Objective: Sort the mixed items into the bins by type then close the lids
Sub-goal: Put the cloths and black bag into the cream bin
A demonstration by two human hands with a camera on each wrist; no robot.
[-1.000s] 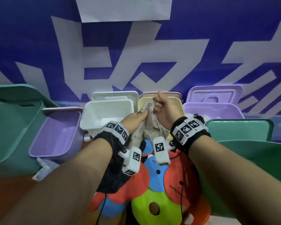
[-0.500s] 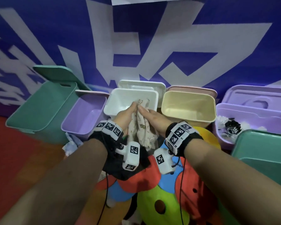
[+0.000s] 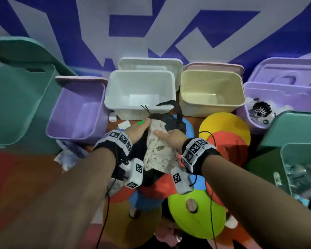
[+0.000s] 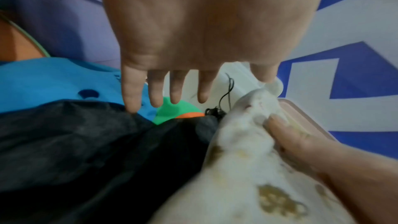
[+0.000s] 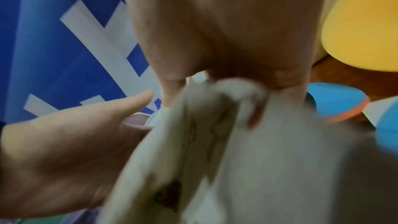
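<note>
My left hand [image 3: 139, 129] and right hand [image 3: 171, 136] pinch the printed cream cloth [image 3: 158, 153] by its top edge, just before the open white bin [image 3: 140, 94].

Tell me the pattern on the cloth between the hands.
Cream cloth with small brownish printed motifs; clearest in the head view.

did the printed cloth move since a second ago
Yes. The printed cloth was up in front of the yellow bin; it now sits lower and leftward, below the white bin.
</note>
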